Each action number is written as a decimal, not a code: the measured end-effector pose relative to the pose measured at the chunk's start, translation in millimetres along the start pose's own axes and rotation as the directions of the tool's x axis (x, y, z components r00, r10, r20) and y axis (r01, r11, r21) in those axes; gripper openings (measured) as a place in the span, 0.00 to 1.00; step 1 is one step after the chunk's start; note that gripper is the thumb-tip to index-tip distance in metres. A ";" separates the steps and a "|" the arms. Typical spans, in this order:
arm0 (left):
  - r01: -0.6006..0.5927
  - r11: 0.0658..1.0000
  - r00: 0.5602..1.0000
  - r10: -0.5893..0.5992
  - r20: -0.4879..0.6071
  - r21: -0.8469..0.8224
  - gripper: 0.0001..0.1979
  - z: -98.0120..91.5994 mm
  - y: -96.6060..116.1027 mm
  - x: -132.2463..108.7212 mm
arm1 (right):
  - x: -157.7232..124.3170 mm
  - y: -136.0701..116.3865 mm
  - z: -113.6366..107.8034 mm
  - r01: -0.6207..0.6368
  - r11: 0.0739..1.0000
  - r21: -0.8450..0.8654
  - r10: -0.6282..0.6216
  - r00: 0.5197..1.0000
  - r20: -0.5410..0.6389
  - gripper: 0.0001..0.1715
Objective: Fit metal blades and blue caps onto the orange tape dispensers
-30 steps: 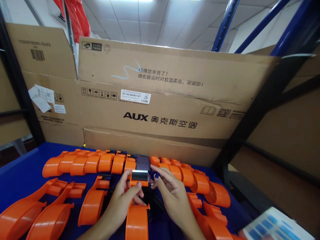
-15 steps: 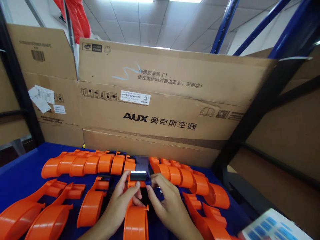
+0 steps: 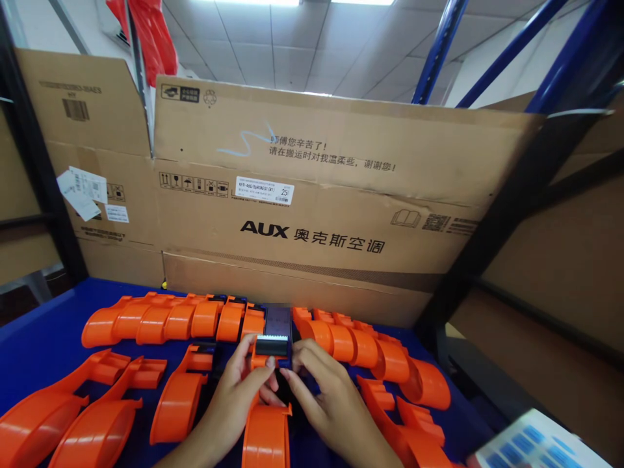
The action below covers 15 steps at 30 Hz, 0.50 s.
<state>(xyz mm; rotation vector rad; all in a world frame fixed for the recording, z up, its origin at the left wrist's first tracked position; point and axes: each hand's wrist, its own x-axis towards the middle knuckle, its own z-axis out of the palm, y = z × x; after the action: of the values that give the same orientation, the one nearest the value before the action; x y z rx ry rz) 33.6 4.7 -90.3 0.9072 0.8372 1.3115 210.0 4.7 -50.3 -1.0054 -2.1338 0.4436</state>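
Note:
In the middle, an orange tape dispenser [image 3: 266, 435] has a black piece and a serrated metal blade [image 3: 272, 345] across its head. My left hand [image 3: 238, 383] is closed around the dispenser's left side, with the thumb below the black piece. My right hand [image 3: 324, 390] is curled against the right side of the head, thumb and fingers at a dark blue side part [image 3: 288, 359]. The fingertips partly hide how that part sits. Just behind the head lies a dark, flat rectangular object [image 3: 278, 318].
Orange dispenser bodies stand in a left row [image 3: 178, 320] and a right row [image 3: 365, 348], with several more in front on the blue table [image 3: 29, 318]. A cardboard wall [image 3: 312, 208] rises behind. At the lower right is a white box with blue squares [image 3: 536, 442].
The dark blue part has shifted in against the head's right side, and my right fingers have moved with it. The head has tipped slightly, showing more of the black piece. My left hand keeps its grip.

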 end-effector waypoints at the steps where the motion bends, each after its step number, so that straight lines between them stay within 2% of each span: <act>1: -0.003 1.000 1.000 0.003 -0.003 0.001 0.33 0.0 0.6 0.4 | -0.3 -1.0 -0.8 -0.013 1.000 0.016 0.013 1.000 -0.007 0.07; 4: -0.001 1.000 0.999 0.002 0.034 -0.023 0.31 0.2 3.4 0.8 | -1.2 -2.4 -3.1 -0.063 0.989 0.136 0.073 0.995 -0.068 0.08; 7: 0.055 0.993 0.989 -0.041 0.141 -0.101 0.35 0.9 6.1 -2.2 | -2.1 -3.4 -4.4 -0.136 0.927 0.350 0.191 0.973 -0.127 0.07; 9: 0.125 0.981 0.964 -0.085 0.252 -0.147 0.41 1.1 6.6 -6.5 | -2.7 -5.2 -5.7 -0.187 0.844 0.502 0.244 0.968 -0.051 0.16; 12: 0.263 0.953 0.886 -0.177 0.429 -0.150 0.45 0.7 5.9 -14.5 | -3.1 -8.9 -8.4 -0.231 0.726 0.648 0.186 0.973 0.139 0.20; 13: 0.290 0.947 0.867 -0.198 0.458 -0.139 0.44 0.5 5.8 -16.8 | -3.0 -9.8 -9.0 -0.222 0.706 0.672 0.153 0.975 0.162 0.20; 15: 0.260 0.957 0.868 -0.173 0.465 -0.129 0.41 0.5 6.6 -19.9 | -2.3 -10.4 -8.7 -0.183 0.705 0.686 0.119 0.983 0.139 0.17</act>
<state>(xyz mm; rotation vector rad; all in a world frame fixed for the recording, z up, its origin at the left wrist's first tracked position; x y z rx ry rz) 29.6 -14.9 -84.1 0.8898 0.4266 0.9112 211.9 -3.7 -39.6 -0.7095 -1.7023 1.2869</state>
